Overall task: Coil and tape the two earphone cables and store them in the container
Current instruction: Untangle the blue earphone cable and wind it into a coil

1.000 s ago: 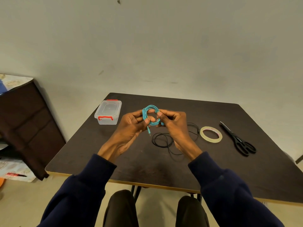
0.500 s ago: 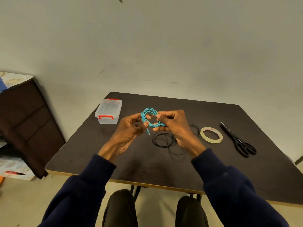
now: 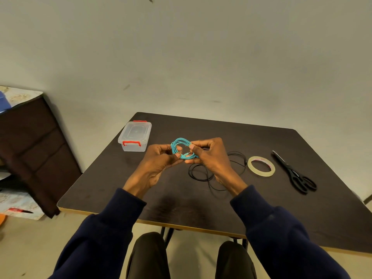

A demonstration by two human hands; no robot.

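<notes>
Two cables are in view, and only one looks dealt with so far. The dark table (image 3: pixel 261 208) carries everything. Well left of the grip and farther away, the clear container (image 3: pixel 135 138) sits with its lid on and red latches closed. Well right of the grip lie the black scissors (image 3: pixel 295 175), then, nearer, the tape roll (image 3: pixel 261 165). Just below and right of the grip the black cable (image 3: pixel 203 174) sprawls in loose loops, uncoiled. Above the table, the left hand (image 3: pixel 159 164) and right hand (image 3: pixel 209 158) each pinch the teal cable (image 3: pixel 181 150), wound into a small ring, its plug end near the fingertips. By my reading the first coil is nearly finished; taping it, coiling and taping the black one, and storing both remain.
</notes>
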